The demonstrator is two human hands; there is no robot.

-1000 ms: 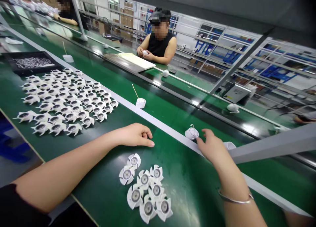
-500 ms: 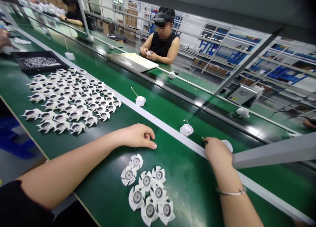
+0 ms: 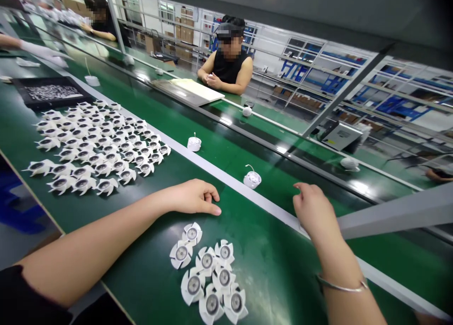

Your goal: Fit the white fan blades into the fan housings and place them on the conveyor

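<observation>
My left hand (image 3: 196, 196) rests on the green bench top, fingers loosely curled, thumb apart, nothing held. In front of it lies a small cluster of white fan impellers (image 3: 206, 261) with round grey hubs. My right hand (image 3: 314, 209) is over the green belt beside the pale rail, back of the hand towards me. Its index finger and thumb show at the left; the other fingers curl out of sight, and whatever they hold is hidden. Left of that hand, a white round housing with a wire (image 3: 252, 179) stands on the belt. A second such housing (image 3: 194, 144) is farther along.
Many more impellers (image 3: 102, 143) cover the bench at left, beside a black tray (image 3: 53, 90) of small pale parts. A grey post (image 3: 396, 215) slants close to my right hand. Across the line sits a person (image 3: 230, 63); a co-worker's gloved hand (image 3: 44, 51) shows far left.
The wired housings have shifted left along the belt. My right hand has turned and moved slightly right; the white cup-shaped part and wire end seen at it are out of sight. My left hand stays put.
</observation>
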